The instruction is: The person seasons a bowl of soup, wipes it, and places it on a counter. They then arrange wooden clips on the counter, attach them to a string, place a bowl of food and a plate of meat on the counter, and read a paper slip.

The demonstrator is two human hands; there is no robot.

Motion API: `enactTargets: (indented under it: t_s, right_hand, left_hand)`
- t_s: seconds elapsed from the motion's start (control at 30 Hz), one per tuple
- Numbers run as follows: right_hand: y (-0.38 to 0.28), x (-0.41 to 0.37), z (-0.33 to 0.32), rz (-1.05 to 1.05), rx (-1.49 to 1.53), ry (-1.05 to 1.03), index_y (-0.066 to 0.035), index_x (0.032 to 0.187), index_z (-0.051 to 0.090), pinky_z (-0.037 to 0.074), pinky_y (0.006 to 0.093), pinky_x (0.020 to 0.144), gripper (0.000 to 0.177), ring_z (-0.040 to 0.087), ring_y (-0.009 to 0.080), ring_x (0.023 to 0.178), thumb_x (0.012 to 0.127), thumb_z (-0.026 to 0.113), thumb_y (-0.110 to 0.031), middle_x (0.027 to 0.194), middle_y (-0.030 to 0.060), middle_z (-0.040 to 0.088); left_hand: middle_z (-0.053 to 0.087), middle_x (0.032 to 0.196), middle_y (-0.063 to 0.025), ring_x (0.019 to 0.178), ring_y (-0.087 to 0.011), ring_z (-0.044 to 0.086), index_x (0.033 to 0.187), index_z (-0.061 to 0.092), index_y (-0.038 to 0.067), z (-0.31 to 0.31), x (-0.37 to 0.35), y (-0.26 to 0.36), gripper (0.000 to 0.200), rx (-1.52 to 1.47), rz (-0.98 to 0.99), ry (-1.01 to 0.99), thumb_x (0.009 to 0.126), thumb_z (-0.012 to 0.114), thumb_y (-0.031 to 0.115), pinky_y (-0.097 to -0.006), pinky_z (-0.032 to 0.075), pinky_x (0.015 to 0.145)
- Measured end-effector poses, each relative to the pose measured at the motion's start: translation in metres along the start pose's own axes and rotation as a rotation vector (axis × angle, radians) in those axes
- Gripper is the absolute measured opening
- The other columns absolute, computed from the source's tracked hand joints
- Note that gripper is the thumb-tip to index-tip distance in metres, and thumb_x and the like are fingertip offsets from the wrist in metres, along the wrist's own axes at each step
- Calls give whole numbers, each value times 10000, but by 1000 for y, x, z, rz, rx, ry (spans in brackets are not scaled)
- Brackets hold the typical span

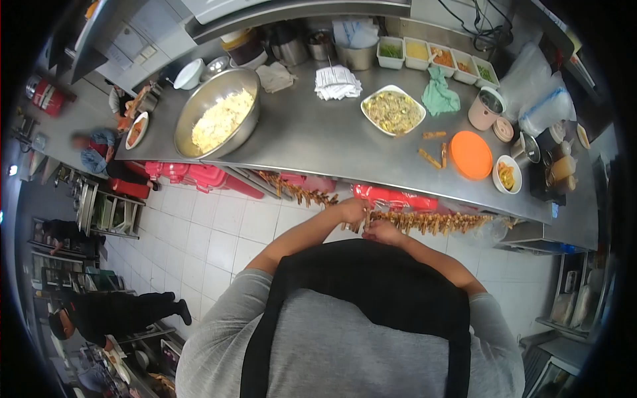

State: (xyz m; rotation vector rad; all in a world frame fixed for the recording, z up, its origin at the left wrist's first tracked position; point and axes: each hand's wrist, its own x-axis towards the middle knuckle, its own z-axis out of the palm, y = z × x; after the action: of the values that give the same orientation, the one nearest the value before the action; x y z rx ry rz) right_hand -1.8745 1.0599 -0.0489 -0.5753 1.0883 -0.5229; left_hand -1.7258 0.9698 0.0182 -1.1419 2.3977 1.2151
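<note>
A long string of small brown stick-like pieces (438,223), looking like wooden clothespins, hangs just below the front edge of the steel counter. My left hand (353,209) is closed on the string near its middle. Close beside it and slightly lower, my right hand (383,232) is also closed, fingers pinching one of the pieces. The string's left part (298,191) runs off beyond my left hand. A few loose brown pieces (431,158) lie on the counter, left of a round orange lid (471,155). Finger details are partly hidden.
On the steel counter (298,146) stand a large metal bowl (189,132) of pale food, a white bowl (393,110) and several small tubs (417,53). Red containers (206,178) sit underneath. A person in black (126,315) works at the left.
</note>
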Motion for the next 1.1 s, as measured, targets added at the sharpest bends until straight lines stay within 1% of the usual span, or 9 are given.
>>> enactTargets:
  t_s: [0.1,0.27,0.4,0.43,0.5,0.63,0.73,0.97,1.1]
  right_hand:
    - [-37,-30,16,-93,-412,16,13,981,574,504,288,718,212,630,173,797,830,623,-127,855,96,645]
    - [-16,-7,-5,-109,21,-67,21,1049,574,492,282,744,322,633,193,856,805,626,-183,914,112,651]
    - [-64,-47,0,-254,-1007,-68,-42,1105,566,472,351,814,406,610,246,882,817,588,-328,972,140,631]
    - [-73,-53,3,-326,-1160,-12,-30,1085,575,475,346,786,340,610,228,841,818,596,-239,977,128,631]
    - [-102,-87,16,-292,-614,117,-23,1055,586,480,362,766,276,611,202,821,807,606,-142,933,137,632]
    - [-142,-109,-23,-934,-1142,655,-36,1139,538,435,411,887,406,555,321,991,738,599,-27,992,204,586]
    - [-156,-114,-49,-1035,-1430,1010,-24,1205,477,334,452,986,494,438,403,1123,722,583,-38,1140,235,509]
    - [-141,-85,-70,-1078,-1668,868,-1,1252,425,267,496,1021,500,400,376,1178,766,507,-83,1212,225,464]
    - [-148,-75,-67,-1129,-1620,742,-6,1242,439,277,490,1020,503,402,362,1183,747,514,-51,1219,201,467]
  left_hand:
    - [622,994,-171,934,-311,596,1075,549,86,-3,-3,4,343,82,-21,38,785,548,268,-389,458,809]
    - [638,913,-146,859,-322,614,1167,529,193,5,15,-10,344,93,0,29,829,533,257,-394,479,758]
    - [633,947,-160,875,-328,611,1186,509,200,27,21,-16,346,117,1,96,848,480,267,-407,478,761]
    - [631,956,-167,879,-332,609,1188,500,199,22,9,-3,344,116,-77,80,852,461,263,-413,477,763]
    - [627,960,-172,893,-339,605,1190,478,201,27,7,-8,353,196,-85,119,840,454,248,-434,470,766]
    - [633,912,-151,883,-340,604,1023,501,133,35,17,-26,236,42,96,297,805,484,222,-448,456,721]
    - [626,907,-168,868,-357,597,1006,501,113,26,20,-16,217,114,27,321,830,463,234,-467,452,719]
    - [524,1179,-184,1100,-348,500,1182,490,120,37,67,-46,543,252,-56,104,759,582,447,-451,405,904]
    - [477,1247,-187,1165,-363,454,1246,463,157,33,55,-40,550,265,100,263,799,516,473,-490,330,991]
